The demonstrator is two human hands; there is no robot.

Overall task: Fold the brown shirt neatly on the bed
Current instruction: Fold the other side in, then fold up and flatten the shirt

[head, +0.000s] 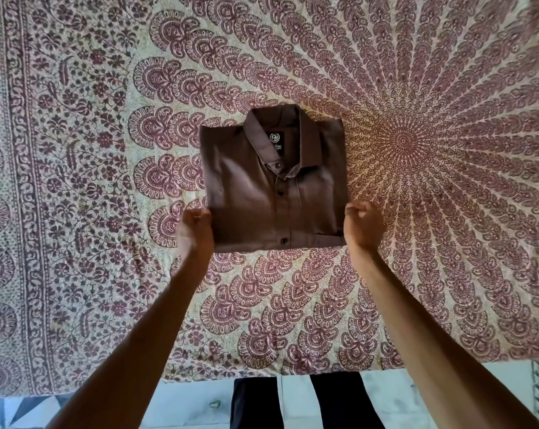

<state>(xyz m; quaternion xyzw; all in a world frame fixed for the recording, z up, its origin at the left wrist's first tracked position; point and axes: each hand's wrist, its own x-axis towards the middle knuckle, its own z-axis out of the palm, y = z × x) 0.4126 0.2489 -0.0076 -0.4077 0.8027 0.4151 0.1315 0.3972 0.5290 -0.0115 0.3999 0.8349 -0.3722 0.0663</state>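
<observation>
shirt (273, 181) lies on the patterned bedspread (76, 181) as a tidy rectangle, collar far, buttons up, so you look to be at the last squaring-up. your left hand (195, 229) is curled at the near left edge and your right hand (362, 226) at the near right edge; whether either pinches cloth or only presses beside it, i cannot tell. next, judge the edges, tuck anything uneven, then let go. fingertips are hidden, sleeves are folded out of sight, and the collar label is too small to read.

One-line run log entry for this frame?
stage: final tidy | brown shirt: folded rectangle, collar up, on bed | left hand: gripping left edge | right hand: gripping right edge
</observation>
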